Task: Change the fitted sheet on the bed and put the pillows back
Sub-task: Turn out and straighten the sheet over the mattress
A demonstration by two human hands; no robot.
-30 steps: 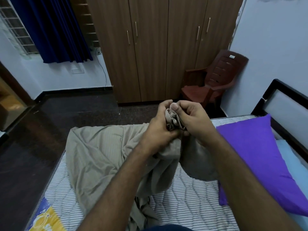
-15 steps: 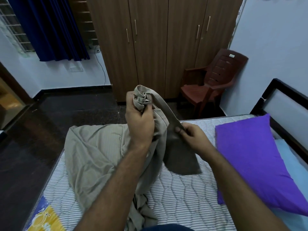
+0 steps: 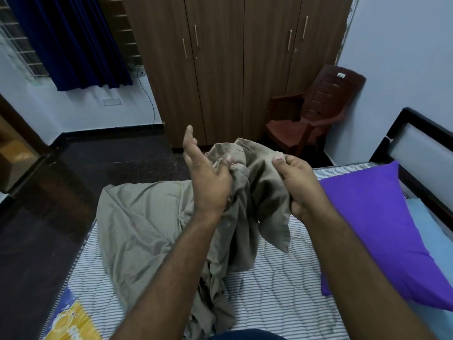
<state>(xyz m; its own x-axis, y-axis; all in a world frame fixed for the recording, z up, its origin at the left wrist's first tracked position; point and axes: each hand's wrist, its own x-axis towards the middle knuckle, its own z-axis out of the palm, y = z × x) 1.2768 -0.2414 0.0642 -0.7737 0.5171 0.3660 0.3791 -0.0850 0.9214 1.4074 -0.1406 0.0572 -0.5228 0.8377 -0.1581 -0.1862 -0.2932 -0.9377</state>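
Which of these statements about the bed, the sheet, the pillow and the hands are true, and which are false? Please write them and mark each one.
1. Both hands hold the grey-brown sheet. True: the left hand and the right hand each grip a bunched part of it.
2. The sheet is already stretched over the mattress. False: it lies crumpled, and the striped mattress is bare.
3. The purple pillow lies on the bed, to the person's right. True.
4. The brown chair holds a pillow. False: nothing shows on its seat.
5. The wardrobe doors stand open. False: they are closed.
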